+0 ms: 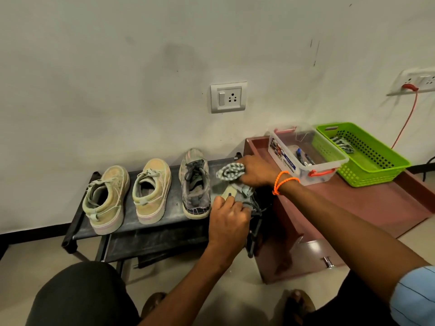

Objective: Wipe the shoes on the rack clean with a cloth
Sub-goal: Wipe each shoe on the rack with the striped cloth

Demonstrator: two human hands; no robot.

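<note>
Gripping cloth (229,173), right hand (256,171) above shoe (237,196).

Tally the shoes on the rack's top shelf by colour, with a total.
Tan shoes: 2
Grey shoes: 2, one standing free, one mostly hidden under the hands and cloth
Total: 4

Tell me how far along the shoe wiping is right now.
Nothing looks finished: the two tan shoes and the grey shoe on the rack still look dusty. In hand: the rightmost shoe, gripped by the left hand while the right hand holds the cloth over it. Left: likely the other three.
</note>
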